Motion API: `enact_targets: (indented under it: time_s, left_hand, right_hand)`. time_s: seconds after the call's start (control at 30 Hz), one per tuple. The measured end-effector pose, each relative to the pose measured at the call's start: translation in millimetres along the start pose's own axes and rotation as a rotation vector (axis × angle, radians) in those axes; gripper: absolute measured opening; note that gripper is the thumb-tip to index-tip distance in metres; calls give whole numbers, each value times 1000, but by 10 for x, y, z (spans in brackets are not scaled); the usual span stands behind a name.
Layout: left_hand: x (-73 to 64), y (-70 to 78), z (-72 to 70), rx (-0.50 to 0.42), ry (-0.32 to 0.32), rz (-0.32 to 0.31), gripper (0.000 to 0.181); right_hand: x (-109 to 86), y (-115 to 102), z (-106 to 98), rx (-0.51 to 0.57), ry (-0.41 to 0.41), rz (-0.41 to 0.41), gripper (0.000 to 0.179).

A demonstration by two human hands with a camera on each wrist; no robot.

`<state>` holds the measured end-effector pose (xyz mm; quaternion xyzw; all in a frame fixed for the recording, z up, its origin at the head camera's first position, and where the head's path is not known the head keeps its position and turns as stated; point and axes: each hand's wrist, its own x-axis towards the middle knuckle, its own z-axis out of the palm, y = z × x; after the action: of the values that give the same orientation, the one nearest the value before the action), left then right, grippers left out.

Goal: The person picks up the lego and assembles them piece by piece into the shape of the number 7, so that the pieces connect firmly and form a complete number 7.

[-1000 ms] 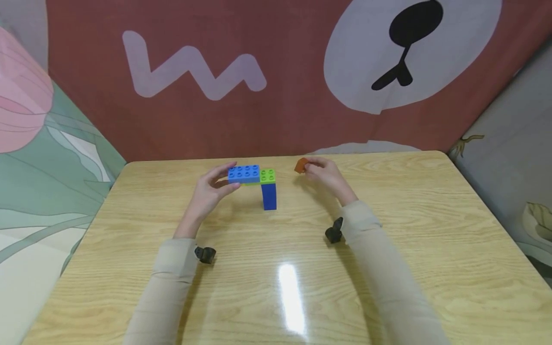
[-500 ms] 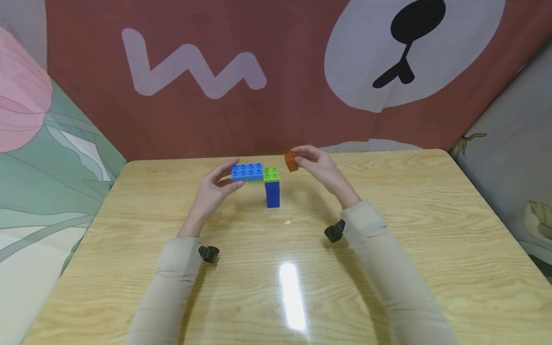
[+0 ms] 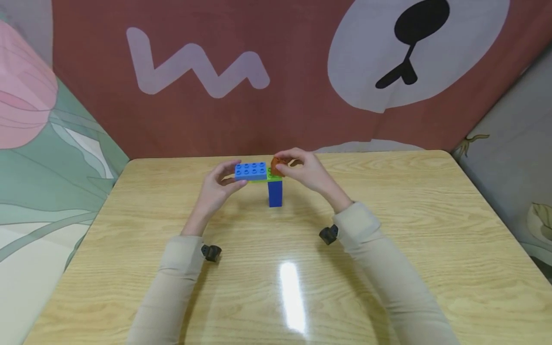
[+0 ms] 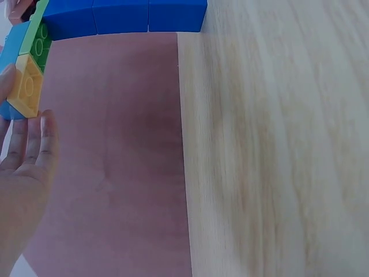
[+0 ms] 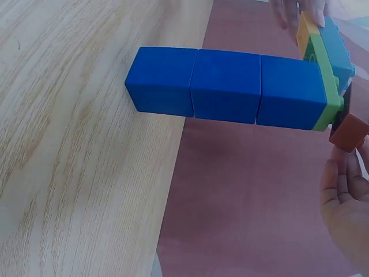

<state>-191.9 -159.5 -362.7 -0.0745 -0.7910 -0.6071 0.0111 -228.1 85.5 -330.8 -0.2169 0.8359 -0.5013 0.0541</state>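
Observation:
Three dark blue bricks (image 5: pixel 225 86) stand stacked as a column (image 3: pixel 275 193) on the table. Across its top lies a thin green brick (image 5: pixel 326 86), jutting out to the left. A light blue brick (image 3: pixel 250 171) sits on the jutting part, with a yellow brick (image 4: pixel 26 86) beneath the green one's outer end. My left hand (image 3: pixel 214 188) grips the light blue brick's left end between thumb and fingers. My right hand (image 3: pixel 308 171) pinches a brown-orange brick (image 5: pixel 350 130), tilted right at the green brick's studs above the column.
The wooden table (image 3: pixel 267 249) reaches back to a reddish printed cloth (image 3: pixel 293 120) close behind the bricks. A small black camera sits at each wrist, the left camera (image 3: pixel 212 253) and the right camera (image 3: pixel 329 235).
My right hand has carried the brown-orange brick leftward from the column's right side to its top. My left hand keeps its grip, shifting slightly right in view along with the column.

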Motion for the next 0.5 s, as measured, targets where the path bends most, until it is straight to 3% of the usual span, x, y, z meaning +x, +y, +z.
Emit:
enact_targets:
  time_s: [0.27,0.5]
  left_hand:
    - [9,8,38,3,-7,-1,54]
    - [15,0,84,4,2,40,53]
  right_hand:
    - [3,-5,23,-12,-5,-22,35]
    - [9,42,52,-4,-26,3,39]
